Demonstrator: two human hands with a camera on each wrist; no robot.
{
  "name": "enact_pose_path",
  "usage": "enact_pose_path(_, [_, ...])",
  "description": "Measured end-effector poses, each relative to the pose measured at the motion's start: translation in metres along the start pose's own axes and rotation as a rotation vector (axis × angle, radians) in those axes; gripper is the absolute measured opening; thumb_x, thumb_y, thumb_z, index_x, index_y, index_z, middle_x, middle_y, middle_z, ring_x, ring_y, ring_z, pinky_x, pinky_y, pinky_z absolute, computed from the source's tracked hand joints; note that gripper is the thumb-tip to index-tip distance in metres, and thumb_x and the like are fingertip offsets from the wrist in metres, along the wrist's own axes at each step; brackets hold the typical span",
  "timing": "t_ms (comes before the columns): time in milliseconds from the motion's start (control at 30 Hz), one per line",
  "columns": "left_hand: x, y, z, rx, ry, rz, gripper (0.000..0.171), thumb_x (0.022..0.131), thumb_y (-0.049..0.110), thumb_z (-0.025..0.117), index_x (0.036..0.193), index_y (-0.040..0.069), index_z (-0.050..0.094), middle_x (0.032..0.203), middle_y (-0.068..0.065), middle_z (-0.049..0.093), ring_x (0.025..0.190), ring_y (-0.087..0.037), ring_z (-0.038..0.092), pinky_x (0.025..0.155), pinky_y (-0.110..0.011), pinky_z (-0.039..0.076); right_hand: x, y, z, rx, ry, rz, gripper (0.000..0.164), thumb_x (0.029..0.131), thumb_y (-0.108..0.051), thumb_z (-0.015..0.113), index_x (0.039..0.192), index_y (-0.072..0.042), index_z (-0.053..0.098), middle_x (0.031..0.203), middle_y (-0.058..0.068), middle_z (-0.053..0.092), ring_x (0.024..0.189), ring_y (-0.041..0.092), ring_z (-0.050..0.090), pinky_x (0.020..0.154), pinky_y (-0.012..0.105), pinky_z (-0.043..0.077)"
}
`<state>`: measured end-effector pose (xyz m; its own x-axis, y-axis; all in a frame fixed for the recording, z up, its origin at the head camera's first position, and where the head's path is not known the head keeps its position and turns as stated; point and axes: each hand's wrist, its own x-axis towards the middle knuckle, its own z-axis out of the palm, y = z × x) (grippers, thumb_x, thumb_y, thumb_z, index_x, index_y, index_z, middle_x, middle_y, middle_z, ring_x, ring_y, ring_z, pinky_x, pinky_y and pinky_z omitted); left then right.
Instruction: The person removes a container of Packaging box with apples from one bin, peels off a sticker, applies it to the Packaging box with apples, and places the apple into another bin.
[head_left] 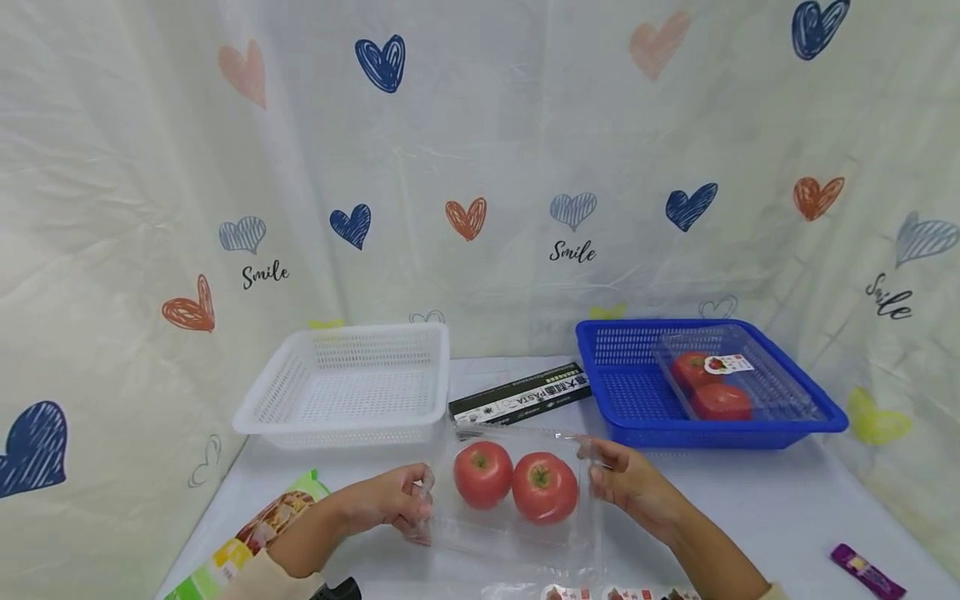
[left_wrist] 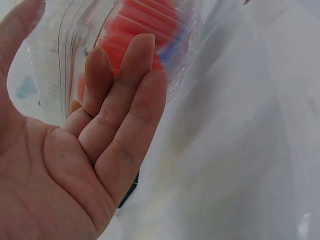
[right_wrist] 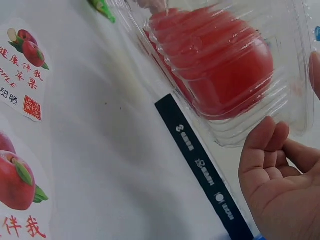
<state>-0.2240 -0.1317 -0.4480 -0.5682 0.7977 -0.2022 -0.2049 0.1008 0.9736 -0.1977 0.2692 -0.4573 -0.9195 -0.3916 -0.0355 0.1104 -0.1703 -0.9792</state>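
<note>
In the head view a clear plastic clamshell box (head_left: 517, 546) is held up above the white table, with two red tomatoes (head_left: 545, 488) inside. My left hand (head_left: 390, 500) grips its left edge, and my right hand (head_left: 637, 492) holds its right edge between thumb and fingers. The left wrist view has the fingers of my left hand (left_wrist: 105, 135) against the ribbed plastic wall (left_wrist: 65, 55). From the right wrist, the underside of the box (right_wrist: 215, 65) shows, with the fingertips of my right hand (right_wrist: 280, 170) at its rim.
A white basket (head_left: 442, 375) stands at the back left; a blue basket (head_left: 630, 429) at the right holds another tomato box (head_left: 780, 400). Between them lies a pasta box (head_left: 525, 396). A green food bag (head_left: 217, 567), apple stickers (head_left: 628, 593) and a purple sachet (head_left: 866, 571) lie nearer.
</note>
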Motion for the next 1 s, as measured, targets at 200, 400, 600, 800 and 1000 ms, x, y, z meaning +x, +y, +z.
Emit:
enact_pose_path(200, [0.005,-0.006,0.011,0.014,0.085,0.038,0.048,0.083,0.023,0.078,0.107,0.003,0.041,0.082,-0.002,0.064,0.073,-0.012,0.064,0.074,-0.037,0.056,0.0,0.005,-0.002,0.105,-0.014,-0.085,0.033,0.1,-0.002,0.05,0.132,-0.011,0.054,0.126,0.003,0.055,0.088,0.008,0.054,0.082,0.023,0.049])
enact_pose_path(400, [0.01,-0.015,0.023,-0.059,0.18,0.065,0.034,0.084,0.006,0.071,0.099,0.005,0.041,0.076,-0.008,0.064,0.066,-0.017,0.066,0.07,-0.042,0.057,0.003,0.006,0.0,0.11,0.046,-0.097,0.043,0.101,-0.006,0.051,0.142,0.004,0.043,0.128,-0.001,0.058,0.092,0.006,0.055,0.081,0.02,0.047])
enact_pose_path(600, [0.015,-0.029,0.032,-0.081,0.289,0.052,0.037,0.084,0.006,0.074,0.095,0.005,0.039,0.074,-0.012,0.067,0.065,-0.023,0.069,0.067,-0.043,0.057,0.007,0.005,0.009,0.026,0.221,-0.037,0.053,0.101,-0.013,0.054,0.142,0.014,0.034,0.114,-0.001,0.059,0.087,0.008,0.055,0.076,0.021,0.049])
enact_pose_path(800, [0.021,-0.029,0.036,-0.04,0.347,0.041,0.037,0.084,0.006,0.075,0.096,0.004,0.04,0.07,-0.011,0.065,0.064,-0.022,0.068,0.064,-0.043,0.057,0.009,0.003,0.011,-0.029,0.295,-0.007,0.051,0.101,-0.016,0.053,0.141,0.012,0.038,0.108,0.001,0.057,0.086,0.01,0.053,0.075,0.023,0.05])
enact_pose_path(1000, [0.026,-0.026,0.038,-0.004,0.401,0.003,0.038,0.083,0.007,0.076,0.097,0.003,0.04,0.069,-0.011,0.065,0.063,-0.026,0.068,0.063,-0.045,0.057,0.013,0.002,0.007,-0.067,0.3,0.037,0.057,0.1,-0.021,0.054,0.143,0.011,0.036,0.136,0.007,0.052,0.107,0.014,0.052,0.084,0.026,0.048])
